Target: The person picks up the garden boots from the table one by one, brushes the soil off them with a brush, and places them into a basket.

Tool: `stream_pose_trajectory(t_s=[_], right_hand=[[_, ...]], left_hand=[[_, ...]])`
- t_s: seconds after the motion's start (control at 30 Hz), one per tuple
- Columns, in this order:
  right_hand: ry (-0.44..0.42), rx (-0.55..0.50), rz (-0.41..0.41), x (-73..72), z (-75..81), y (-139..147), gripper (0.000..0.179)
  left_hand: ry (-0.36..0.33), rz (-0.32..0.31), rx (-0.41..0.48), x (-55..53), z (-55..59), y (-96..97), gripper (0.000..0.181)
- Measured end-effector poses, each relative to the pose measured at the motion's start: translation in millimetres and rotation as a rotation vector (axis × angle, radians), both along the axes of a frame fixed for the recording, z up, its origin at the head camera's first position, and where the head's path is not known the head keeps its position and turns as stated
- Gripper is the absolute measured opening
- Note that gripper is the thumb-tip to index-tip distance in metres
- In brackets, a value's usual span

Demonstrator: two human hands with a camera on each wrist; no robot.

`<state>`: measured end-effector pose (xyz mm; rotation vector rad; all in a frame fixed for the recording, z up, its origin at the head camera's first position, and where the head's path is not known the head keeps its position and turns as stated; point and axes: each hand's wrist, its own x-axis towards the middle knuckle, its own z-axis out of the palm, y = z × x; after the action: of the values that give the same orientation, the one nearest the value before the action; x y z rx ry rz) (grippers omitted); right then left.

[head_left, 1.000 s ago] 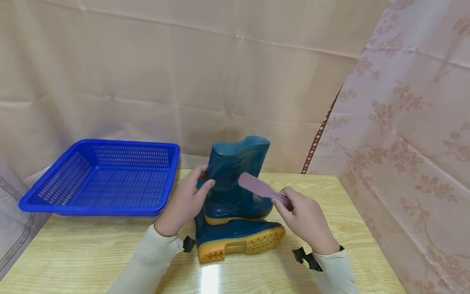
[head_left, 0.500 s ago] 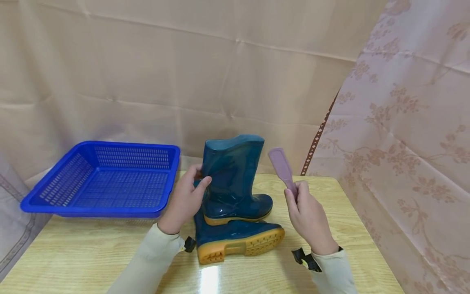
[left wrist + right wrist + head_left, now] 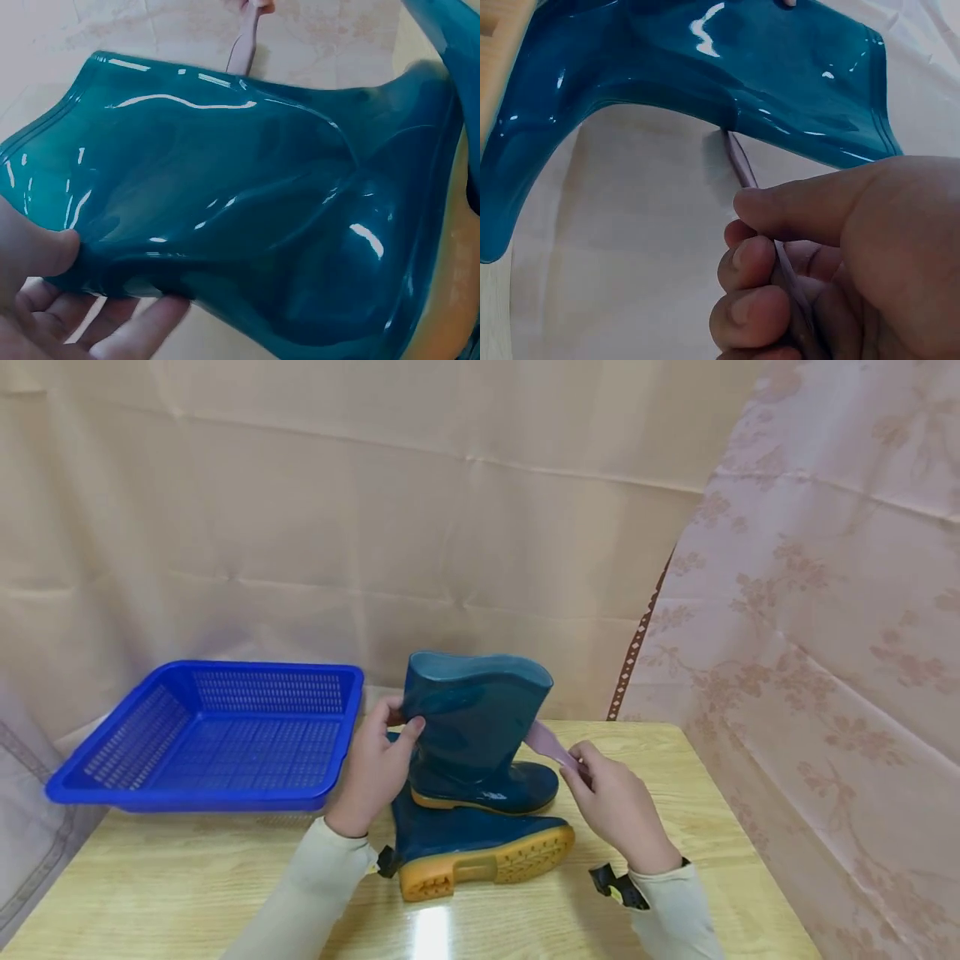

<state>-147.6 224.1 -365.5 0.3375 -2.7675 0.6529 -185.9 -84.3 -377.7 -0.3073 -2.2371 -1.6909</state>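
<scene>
A glossy dark teal rubber boot (image 3: 472, 727) stands upright with its toe to the right. My left hand (image 3: 378, 764) grips the back of its shaft, thumb on the near side and fingers behind, as the left wrist view also shows. In my right hand (image 3: 618, 797) is the handle of a purple brush (image 3: 551, 745). Its flat head meets the front of the shaft above the foot, partly hidden by the boot. The right wrist view shows the brush head edge-on, its tip right at the boot. A matching boot (image 3: 480, 843) lies on its side in front, yellow sole facing me.
A blue plastic basket (image 3: 345, 760) with slotted walls stands at the left of the wooden table (image 3: 262, 868). A beige cloth (image 3: 450, 527) hangs behind the table, and a pink floral cloth (image 3: 840, 652) on the right.
The brush has gone from the near side of the shaft, up and to the right, then down to its front. The held boot's top has tilted slightly; the lying boot has stayed put.
</scene>
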Motion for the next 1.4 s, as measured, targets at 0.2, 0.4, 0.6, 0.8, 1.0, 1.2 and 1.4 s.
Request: stream_pose_trajectory(t_s=[0.2, 0.4, 0.6, 0.8, 1.0, 1.2, 1.4], right_hand=[[-0.01, 0.047, 0.031, -2.8, -4.1, -6.9, 0.013], [-0.009, 0.043, 0.05, -4.9, -8.6, -7.8, 0.011], [0.06, 0.056, 0.063, -6.0, -11.4, -8.2, 0.009], [0.097, 0.073, 0.092, -6.5, -11.7, -14.0, 0.01], [0.094, 0.048, 0.155, -9.3, -12.7, -20.1, 0.014], [0.027, -0.047, 0.124, -9.2, -5.8, -14.1, 0.018], [0.057, -0.15, 0.035, -1.9, 4.6, -2.3, 0.022]], left_hand=[[-0.083, -0.016, -0.047, -6.4, -4.5, -4.1, 0.039], [0.101, 0.166, -0.115, 4.3, -8.9, 15.1, 0.029], [0.031, 0.019, -0.335, 8.2, -9.1, 56.6, 0.018], [-0.101, 0.024, -0.411, -7.8, -10.6, 84.3, 0.041], [-0.031, 0.046, -0.386, -20.0, -10.2, 82.6, 0.026], [0.033, 0.042, -0.304, -24.4, -1.8, 66.3, 0.022], [0.008, -0.025, -0.046, -26.3, 15.3, 44.8, 0.016]])
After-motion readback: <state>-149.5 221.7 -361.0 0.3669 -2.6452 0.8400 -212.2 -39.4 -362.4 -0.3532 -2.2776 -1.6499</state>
